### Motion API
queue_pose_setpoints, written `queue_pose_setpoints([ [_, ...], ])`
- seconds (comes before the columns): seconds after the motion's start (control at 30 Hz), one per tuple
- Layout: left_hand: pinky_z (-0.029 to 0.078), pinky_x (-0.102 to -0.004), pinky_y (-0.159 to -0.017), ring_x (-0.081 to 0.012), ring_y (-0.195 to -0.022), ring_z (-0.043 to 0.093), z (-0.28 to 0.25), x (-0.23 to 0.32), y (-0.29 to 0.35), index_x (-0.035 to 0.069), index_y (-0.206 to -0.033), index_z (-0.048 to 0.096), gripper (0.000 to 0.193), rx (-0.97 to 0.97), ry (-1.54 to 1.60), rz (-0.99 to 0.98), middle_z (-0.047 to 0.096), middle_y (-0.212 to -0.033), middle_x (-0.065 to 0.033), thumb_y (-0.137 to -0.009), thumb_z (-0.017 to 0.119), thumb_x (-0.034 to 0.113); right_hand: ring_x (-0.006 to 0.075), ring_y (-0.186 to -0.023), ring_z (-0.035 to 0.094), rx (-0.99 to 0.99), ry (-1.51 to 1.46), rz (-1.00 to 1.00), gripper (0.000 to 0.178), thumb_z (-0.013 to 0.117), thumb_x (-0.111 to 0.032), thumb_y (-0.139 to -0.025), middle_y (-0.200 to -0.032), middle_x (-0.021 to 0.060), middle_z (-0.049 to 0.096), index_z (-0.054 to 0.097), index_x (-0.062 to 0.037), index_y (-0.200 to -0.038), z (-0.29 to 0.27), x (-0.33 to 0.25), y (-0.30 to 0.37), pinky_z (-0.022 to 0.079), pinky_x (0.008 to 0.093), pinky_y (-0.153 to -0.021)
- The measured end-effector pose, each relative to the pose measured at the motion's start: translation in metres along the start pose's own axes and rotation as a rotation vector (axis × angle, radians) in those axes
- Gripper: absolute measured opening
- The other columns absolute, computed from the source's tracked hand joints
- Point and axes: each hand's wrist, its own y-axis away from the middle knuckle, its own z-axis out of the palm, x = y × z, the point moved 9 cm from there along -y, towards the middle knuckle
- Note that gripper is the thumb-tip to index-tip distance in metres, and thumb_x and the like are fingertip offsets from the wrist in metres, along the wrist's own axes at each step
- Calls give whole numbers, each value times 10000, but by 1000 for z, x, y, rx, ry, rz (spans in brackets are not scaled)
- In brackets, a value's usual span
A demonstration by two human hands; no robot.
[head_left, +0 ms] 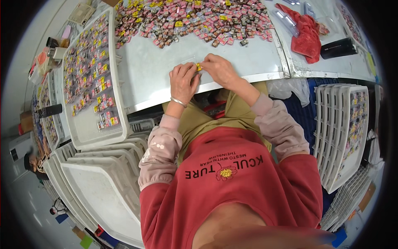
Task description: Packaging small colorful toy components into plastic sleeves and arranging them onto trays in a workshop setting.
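Observation:
Over the front part of the white table (153,70), my two hands meet at a small yellow block-like piece (199,67). My left hand (183,81), with a silver bangle at the wrist, pinches it from the left. From the right, the fingertips of my right hand (219,71) close on the same piece. Its underside is hidden by my fingers. Beyond my hands spreads a large heap of small pink, black, grey and yellow pieces (199,23).
At left, a white plastic tray (78,128) carries rows of small clear packs (89,62). Empty trays (99,195) are stacked below it. At right lie a red cloth (306,41) and a black pouch-like item (339,48), with more stacked trays (338,128) beneath.

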Motion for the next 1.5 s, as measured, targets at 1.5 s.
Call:
queue_pose_setpoints([
  [1.5, 437, -351, -897, -313, -1070, 527, -45, -66, 42, 4, -1189, 559, 463, 382, 84, -423, 518, -1200, -181, -771, 376, -77, 336, -921, 619, -166, 432, 176, 150, 622, -104, -784, -948, 149, 635, 690, -86, -917, 20, 108, -141, 504, 440, -778],
])
